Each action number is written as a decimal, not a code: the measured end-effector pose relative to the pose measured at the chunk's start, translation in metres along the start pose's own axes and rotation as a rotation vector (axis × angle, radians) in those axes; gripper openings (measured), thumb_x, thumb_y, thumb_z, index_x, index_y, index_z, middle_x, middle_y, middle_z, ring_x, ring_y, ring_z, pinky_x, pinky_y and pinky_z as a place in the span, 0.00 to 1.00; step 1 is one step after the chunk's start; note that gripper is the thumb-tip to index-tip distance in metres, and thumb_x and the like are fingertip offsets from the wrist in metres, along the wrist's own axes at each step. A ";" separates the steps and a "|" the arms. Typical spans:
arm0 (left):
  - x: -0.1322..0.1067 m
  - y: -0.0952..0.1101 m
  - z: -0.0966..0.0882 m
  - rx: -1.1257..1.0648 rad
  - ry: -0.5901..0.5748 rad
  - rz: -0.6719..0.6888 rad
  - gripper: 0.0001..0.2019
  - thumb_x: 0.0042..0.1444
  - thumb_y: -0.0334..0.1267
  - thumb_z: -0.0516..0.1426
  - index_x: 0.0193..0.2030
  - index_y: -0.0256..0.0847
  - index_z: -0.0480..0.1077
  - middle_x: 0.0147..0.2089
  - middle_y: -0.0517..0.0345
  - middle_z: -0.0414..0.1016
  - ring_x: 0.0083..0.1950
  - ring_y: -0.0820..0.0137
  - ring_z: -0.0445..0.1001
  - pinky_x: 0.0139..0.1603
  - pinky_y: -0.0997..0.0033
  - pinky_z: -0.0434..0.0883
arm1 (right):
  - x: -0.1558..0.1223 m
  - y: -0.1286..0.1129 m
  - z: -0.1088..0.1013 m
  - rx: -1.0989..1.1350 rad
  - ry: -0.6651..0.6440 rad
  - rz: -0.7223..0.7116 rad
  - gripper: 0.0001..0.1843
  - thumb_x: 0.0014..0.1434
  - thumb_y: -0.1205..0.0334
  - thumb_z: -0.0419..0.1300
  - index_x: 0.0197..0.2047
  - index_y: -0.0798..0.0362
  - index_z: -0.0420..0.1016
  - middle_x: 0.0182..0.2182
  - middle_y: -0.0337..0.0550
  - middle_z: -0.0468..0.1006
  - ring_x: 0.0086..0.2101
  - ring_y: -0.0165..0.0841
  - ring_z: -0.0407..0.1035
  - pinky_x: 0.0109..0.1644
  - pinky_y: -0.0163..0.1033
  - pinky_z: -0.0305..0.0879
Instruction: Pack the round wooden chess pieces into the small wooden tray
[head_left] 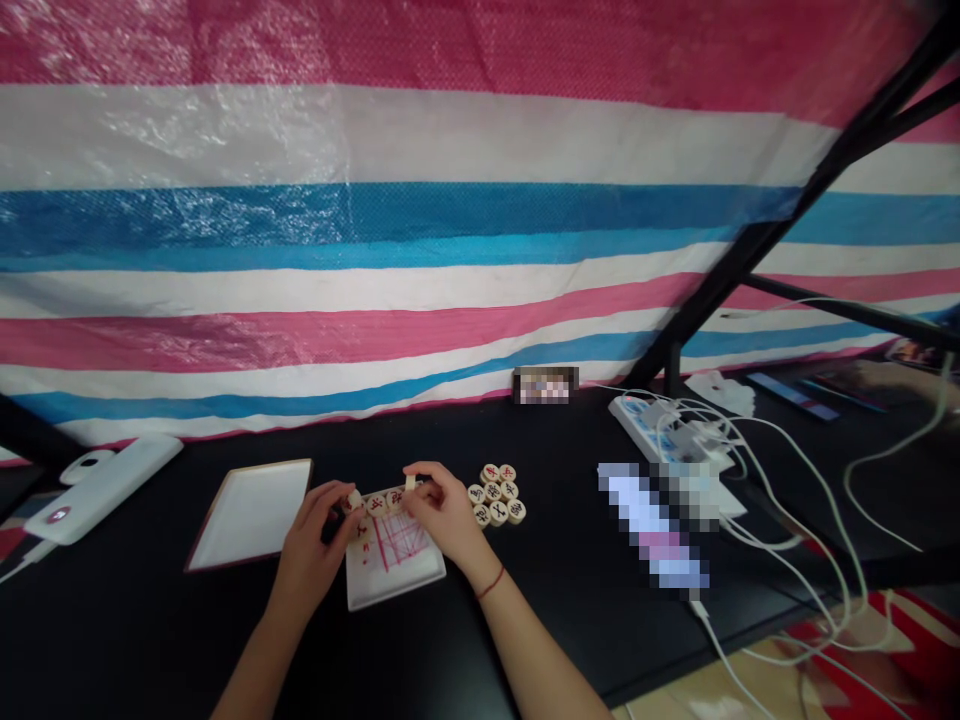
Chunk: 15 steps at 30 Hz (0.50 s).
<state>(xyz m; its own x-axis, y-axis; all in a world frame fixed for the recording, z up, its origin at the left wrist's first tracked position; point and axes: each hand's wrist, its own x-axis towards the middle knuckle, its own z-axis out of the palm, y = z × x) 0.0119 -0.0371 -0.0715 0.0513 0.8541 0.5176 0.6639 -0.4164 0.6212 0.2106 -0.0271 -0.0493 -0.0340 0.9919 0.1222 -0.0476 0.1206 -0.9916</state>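
Note:
A shallow white box (pixel 397 585) lies on the black table, with pink lines drawn on a sheet inside it. Round xiangqi pieces (pixel 376 503) with red characters stand in a row along its far edge. At the row's left end my left hand (pixel 321 520) pinches a xiangqi piece (pixel 351 499). My right hand (pixel 444 508) grips another xiangqi piece (pixel 410 483), turned on edge, above the box's far right corner. Just right of that hand, several more pieces (pixel 493 492) are clustered on the table, some with black characters and some with red.
The white box lid (pixel 251 515) lies left of the box. A white device (pixel 105 490) is at far left. On the right are a power strip (pixel 637 425) with tangled white cables (pixel 814 480) and a blurred phone-like object (pixel 652 525). A striped tarp (pixel 375 230) hangs behind.

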 end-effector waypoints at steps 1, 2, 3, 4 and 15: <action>0.000 0.001 0.000 0.000 -0.004 0.009 0.14 0.61 0.49 0.54 0.48 0.44 0.70 0.48 0.52 0.72 0.44 0.64 0.75 0.45 0.61 0.75 | 0.000 0.000 0.000 -0.002 -0.001 0.004 0.13 0.49 0.63 0.60 0.41 0.51 0.72 0.24 0.33 0.67 0.22 0.26 0.62 0.25 0.32 0.59; 0.000 0.003 0.000 -0.003 -0.009 0.018 0.14 0.61 0.48 0.54 0.48 0.44 0.70 0.48 0.52 0.72 0.44 0.64 0.75 0.45 0.61 0.75 | 0.000 0.000 0.000 -0.003 -0.001 0.007 0.13 0.49 0.62 0.60 0.41 0.51 0.72 0.24 0.33 0.67 0.22 0.26 0.62 0.25 0.32 0.59; 0.001 0.004 -0.001 -0.009 -0.013 0.027 0.13 0.61 0.47 0.55 0.48 0.44 0.70 0.48 0.52 0.73 0.43 0.64 0.75 0.45 0.62 0.75 | 0.000 -0.001 0.000 -0.003 -0.002 0.009 0.13 0.49 0.62 0.60 0.41 0.51 0.72 0.24 0.33 0.67 0.21 0.26 0.62 0.25 0.32 0.59; 0.001 0.005 -0.001 -0.016 -0.015 0.036 0.13 0.60 0.46 0.55 0.47 0.44 0.70 0.48 0.52 0.73 0.43 0.65 0.75 0.44 0.63 0.75 | 0.000 -0.001 -0.001 -0.003 -0.003 0.010 0.13 0.50 0.62 0.60 0.41 0.51 0.72 0.24 0.33 0.67 0.22 0.26 0.62 0.25 0.32 0.59; 0.001 0.006 -0.001 -0.028 -0.014 0.046 0.11 0.61 0.43 0.55 0.47 0.44 0.70 0.50 0.50 0.73 0.45 0.64 0.75 0.43 0.62 0.75 | 0.000 0.000 -0.001 0.005 -0.003 0.022 0.14 0.49 0.62 0.60 0.41 0.51 0.72 0.24 0.32 0.66 0.22 0.25 0.61 0.24 0.31 0.58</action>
<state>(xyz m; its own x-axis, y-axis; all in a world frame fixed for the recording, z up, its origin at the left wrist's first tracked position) 0.0147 -0.0390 -0.0670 0.0916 0.8382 0.5376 0.6398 -0.4632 0.6133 0.2111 -0.0272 -0.0492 -0.0378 0.9942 0.1010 -0.0515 0.0990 -0.9938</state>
